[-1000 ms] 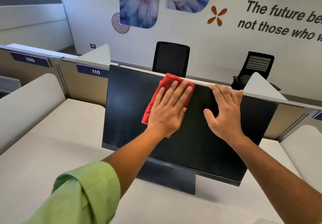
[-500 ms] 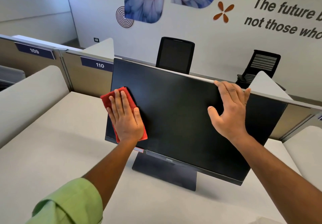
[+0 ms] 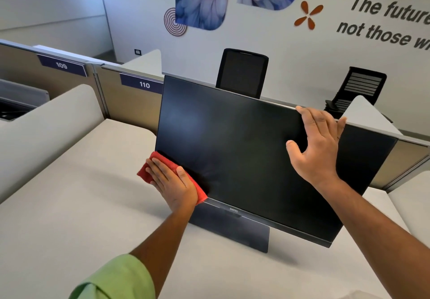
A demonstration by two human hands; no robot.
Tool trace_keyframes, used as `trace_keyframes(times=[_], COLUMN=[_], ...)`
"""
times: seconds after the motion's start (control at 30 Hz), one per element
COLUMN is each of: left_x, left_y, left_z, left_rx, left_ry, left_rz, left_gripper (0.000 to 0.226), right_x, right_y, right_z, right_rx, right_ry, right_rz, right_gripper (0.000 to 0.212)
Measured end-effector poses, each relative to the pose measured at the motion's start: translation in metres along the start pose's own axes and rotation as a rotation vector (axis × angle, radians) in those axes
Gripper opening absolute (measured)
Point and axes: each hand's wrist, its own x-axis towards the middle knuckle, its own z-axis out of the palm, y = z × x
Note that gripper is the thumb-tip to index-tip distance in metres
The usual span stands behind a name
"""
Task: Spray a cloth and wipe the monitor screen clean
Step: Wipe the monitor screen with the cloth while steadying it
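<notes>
A black monitor with a dark screen stands on a grey desk, tilted in the view. My left hand presses a red cloth flat against the screen's lower left corner, the cloth sticking out past the bezel. My right hand rests on the upper right part of the screen, with its fingers hooked over the top edge. No spray bottle is in view.
The monitor's flat dark base sits on the desk below the screen. Cubicle partitions labelled 109 and 110 run behind, with rounded grey dividers at both sides. Two black office chairs stand beyond the partition.
My left hand has swept the cloth from the top centre of the screen to the left side, then down to the lower left corner. My right hand has stayed on the top edge.
</notes>
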Motion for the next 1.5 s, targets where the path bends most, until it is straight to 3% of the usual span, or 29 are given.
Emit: trace_keyframes(times=[0.13, 0.27, 0.47, 0.7, 0.8, 0.9, 1.1, 1.5], left_x=[-0.023, -0.019, 0.026, 0.095, 0.113, 0.109, 0.071, -0.016], left_y=[-0.002, -0.001, 0.02, 0.12, 0.159, 0.153, 0.067, -0.034], left_z=[0.001, -0.004, -0.017, -0.033, -0.034, -0.028, -0.008, 0.014], left_rx=[0.0, 0.045, 0.115, 0.181, 0.192, 0.176, 0.107, 0.018], left_ry=[-0.07, -0.104, -0.064, 0.055, 0.076, 0.102, 0.099, -0.054], left_rz=[-0.061, -0.013, 0.318, 0.827, 0.939, 0.888, 0.7, 0.368], left_gripper=[0.076, 0.081, 0.082, 0.077, 0.074, 0.073, 0.074, 0.072], right_x=[-0.001, -0.002, -0.003, -0.005, -0.004, -0.003, -0.002, -0.003], right_y=[0.002, 0.004, 0.001, 0.001, 0.0, -0.002, 0.001, -0.004], right_z=[0.0, 0.0, 0.0, -0.001, 0.0, 0.002, 0.004, 0.002], right_rx=[-0.005, -0.004, 0.002, -0.003, 0.006, 0.012, -0.001, -0.008], right_ry=[0.001, 0.012, 0.027, 0.032, 0.032, 0.036, 0.038, 0.033], right_rz=[0.0, 0.0, 0.014, 0.01, 0.015, 0.009, -0.002, 0.0], right_gripper=[0.068, 0.068, 0.069, 0.07, 0.069, 0.069, 0.07, 0.071])
